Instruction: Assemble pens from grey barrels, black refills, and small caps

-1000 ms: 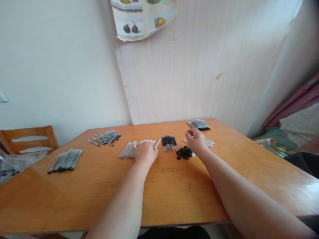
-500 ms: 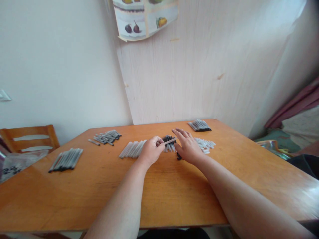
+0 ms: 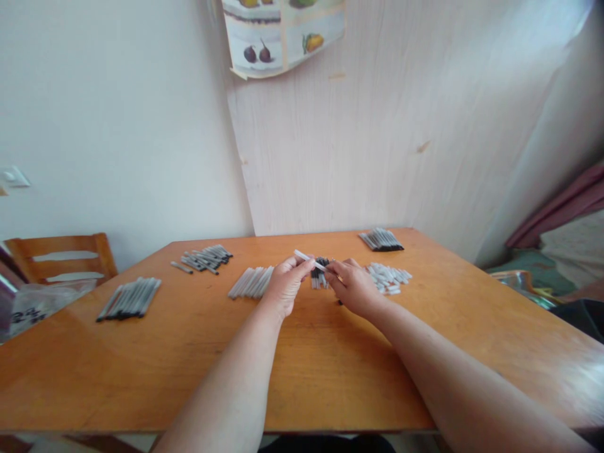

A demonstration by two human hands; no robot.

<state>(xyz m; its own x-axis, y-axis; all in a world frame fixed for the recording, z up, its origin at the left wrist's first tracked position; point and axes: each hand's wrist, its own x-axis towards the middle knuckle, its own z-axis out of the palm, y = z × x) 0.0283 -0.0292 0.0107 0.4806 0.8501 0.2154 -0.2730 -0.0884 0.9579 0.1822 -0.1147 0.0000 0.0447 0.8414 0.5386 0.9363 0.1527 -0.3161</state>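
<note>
Now, starting by the left edge of the table [image 3: 226, 377], a neat row of dark-ended pens [image 3: 129, 299] lies slanted, and toward the far left corner a loose pile of pens [image 3: 205, 259] sits unchanged. Moving right, the row of white tubes [image 3: 250, 282] lies mid-table, nearer the far edge than the near one. Just beside it comes the left hand [image 3: 287, 283], thumb and fingers clamped on a single white tube [image 3: 302, 255], and the tube has swung round: its free end now points up toward the far left corner. It's held above the table, across the dark-tipped bundle [image 3: 319, 282]. And here's the big change: the right hand [image 3: 353, 286], spread wide half a second ago, is closed, fingertips pinched on the tube's right end! So both hands meet on one piece, which I'd read as close two-handed work at that end; whether the right fingers hide a smaller part, I can't tell. Under that palm, only a speck of the black caps [image 3: 340, 302] shows. Further right, short white pieces [image 3: 389, 278] lie scattered, and by the far right corner rests another row of pens [image 3: 381, 240].
</note>
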